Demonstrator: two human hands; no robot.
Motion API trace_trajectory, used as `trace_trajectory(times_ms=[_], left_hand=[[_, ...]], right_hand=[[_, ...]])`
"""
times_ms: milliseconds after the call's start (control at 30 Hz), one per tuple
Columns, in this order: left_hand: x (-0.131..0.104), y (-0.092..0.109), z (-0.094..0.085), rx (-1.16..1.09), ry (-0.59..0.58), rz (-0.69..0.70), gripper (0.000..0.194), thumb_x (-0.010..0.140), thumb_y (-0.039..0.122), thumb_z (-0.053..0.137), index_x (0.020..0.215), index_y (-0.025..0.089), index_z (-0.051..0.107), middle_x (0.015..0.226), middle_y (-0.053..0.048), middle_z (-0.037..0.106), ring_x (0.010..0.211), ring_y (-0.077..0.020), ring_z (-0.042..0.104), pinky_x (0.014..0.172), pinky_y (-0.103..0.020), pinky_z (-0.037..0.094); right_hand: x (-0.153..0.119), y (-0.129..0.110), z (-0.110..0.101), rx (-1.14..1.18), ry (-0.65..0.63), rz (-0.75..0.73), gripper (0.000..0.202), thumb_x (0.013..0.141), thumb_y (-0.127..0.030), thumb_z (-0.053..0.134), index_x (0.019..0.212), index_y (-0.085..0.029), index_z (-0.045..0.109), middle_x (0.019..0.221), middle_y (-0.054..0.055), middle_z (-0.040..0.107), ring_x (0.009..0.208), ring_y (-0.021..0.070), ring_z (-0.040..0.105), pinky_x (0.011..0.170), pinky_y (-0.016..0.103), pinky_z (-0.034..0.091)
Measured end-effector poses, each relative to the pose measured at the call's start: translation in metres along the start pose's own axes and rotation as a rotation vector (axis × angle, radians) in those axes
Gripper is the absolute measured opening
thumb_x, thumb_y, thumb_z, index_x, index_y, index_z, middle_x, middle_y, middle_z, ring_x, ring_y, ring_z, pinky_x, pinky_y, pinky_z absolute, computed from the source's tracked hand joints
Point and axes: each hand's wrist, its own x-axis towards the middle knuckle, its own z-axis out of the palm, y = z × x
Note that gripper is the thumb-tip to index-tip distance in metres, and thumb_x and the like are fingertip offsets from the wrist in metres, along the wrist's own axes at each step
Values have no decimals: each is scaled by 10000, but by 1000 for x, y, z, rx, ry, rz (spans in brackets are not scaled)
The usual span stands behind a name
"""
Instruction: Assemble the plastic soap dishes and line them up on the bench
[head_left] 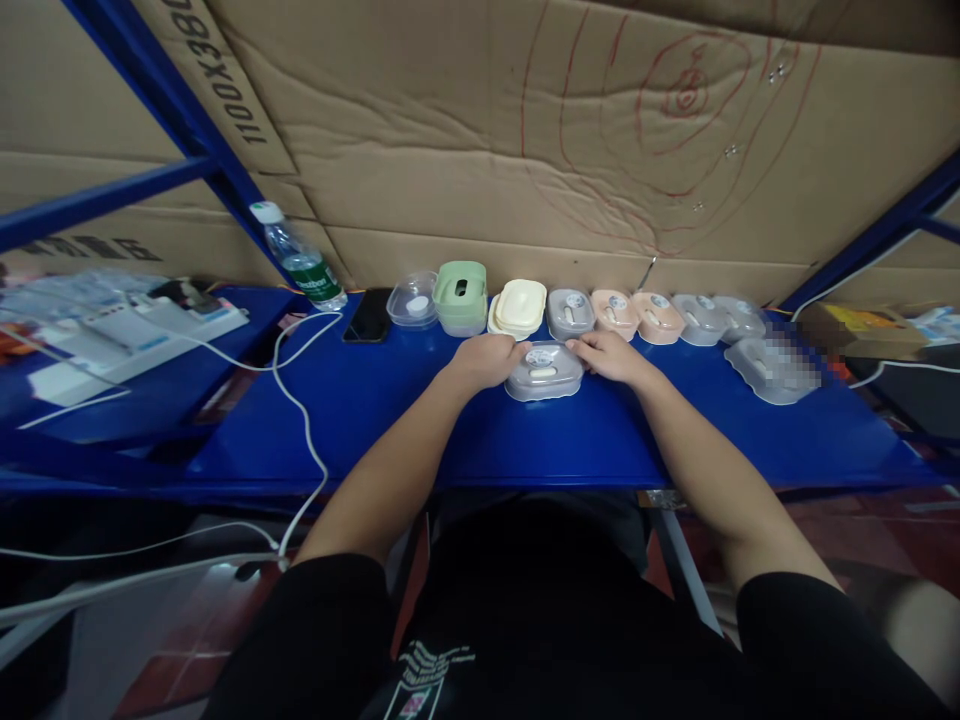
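Observation:
A small grey plastic box with a lid (546, 378) sits on the blue tabletop in front of me. Its lid carries a round label and a pale oblong piece. My left hand (489, 362) grips its left rear corner, the thumb on the lid's edge. At the right rear corner, my right hand (609, 356) holds the same box with thumb and bent fingers. Some fingertips are hidden behind it. Just beyond my hands stand another grey box (571, 316), two peach boxes (615, 316) and a stack of cream lids (520, 308).
Green containers (460, 298) and a clear tub (413, 300) stand at the back left, beside a phone (367, 317) and a water bottle (306, 262). More grey boxes (701, 318) and a clear bag (772, 370) lie right. A white cable (306, 420) crosses the left side.

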Motion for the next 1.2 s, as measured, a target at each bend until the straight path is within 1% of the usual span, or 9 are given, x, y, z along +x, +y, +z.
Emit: trace_trajectory(times_ms=[133, 233, 333, 433, 633, 800, 933, 1067, 1200], left_hand=[[1, 2, -1, -14, -20, -15, 620, 1093, 540, 299, 1090, 146, 778, 1168, -188, 786, 1131, -326, 724, 937, -383, 519], [1, 2, -2, -46, -40, 14, 611, 1084, 570, 339, 1028, 149, 778, 1050, -158, 797, 1034, -295, 735, 854, -348, 506], [2, 3, 1, -147, -91, 95, 603, 1061, 611, 394, 891, 168, 765, 865, -107, 787, 846, -241, 726, 750, -317, 475], [1, 5, 5, -306, -170, 218, 591, 1049, 621, 429, 804, 179, 736, 777, -68, 773, 706, -187, 693, 691, -295, 457], [2, 10, 19, -494, -230, 405, 442, 1004, 566, 587, 1010, 182, 805, 811, -40, 789, 719, -166, 711, 702, -277, 478], [5, 12, 26, -471, -275, 446, 543, 903, 575, 748, 1285, 190, 781, 928, -41, 812, 821, -195, 737, 762, -294, 502], [4, 14, 28, -427, -287, 462, 609, 883, 595, 769, 1346, 199, 758, 963, -47, 805, 844, -203, 735, 788, -304, 510], [3, 15, 28, -379, -255, 445, 618, 915, 593, 728, 1379, 186, 733, 1009, -65, 804, 887, -212, 738, 809, -309, 505], [3, 14, 24, -294, -218, 424, 619, 943, 609, 675, 1383, 175, 722, 1041, -75, 808, 916, -221, 737, 810, -313, 491]], right_hand=[[-1, -1, -3, -93, 42, 10, 528, 1023, -600, 519, 654, -225, 566, 656, 38, 676, 644, 188, 618, 634, 321, 427], [-2, -1, -8, -190, 94, 37, 517, 1005, -602, 554, 655, -224, 589, 657, 34, 657, 643, 188, 588, 629, 331, 392], [-4, -1, -16, -269, 143, 67, 489, 979, -606, 592, 673, -223, 596, 686, 35, 662, 662, 193, 582, 616, 332, 357], [-6, -3, -24, -342, 202, 100, 424, 955, -575, 634, 722, -222, 624, 756, 47, 706, 720, 211, 614, 623, 331, 358], [-19, -23, -34, -475, 319, 113, 319, 945, -521, 668, 908, -212, 740, 976, 114, 791, 887, 279, 697, 701, 358, 447], [-36, -53, -25, -697, 224, 61, 471, 955, -600, 644, 1116, -173, 760, 1112, 195, 791, 1017, 372, 722, 792, 431, 505], [-48, -65, -25, -794, 91, 41, 541, 968, -625, 631, 1204, -155, 757, 1251, 223, 766, 1130, 413, 709, 843, 456, 526], [-58, -58, -41, -799, -5, 115, 512, 957, -578, 665, 1253, -173, 765, 1197, 196, 794, 1142, 408, 722, 804, 423, 541], [-66, -38, -65, -784, -47, 239, 472, 929, -496, 683, 1294, -208, 765, 1291, 156, 781, 1173, 394, 727, 823, 412, 551]])
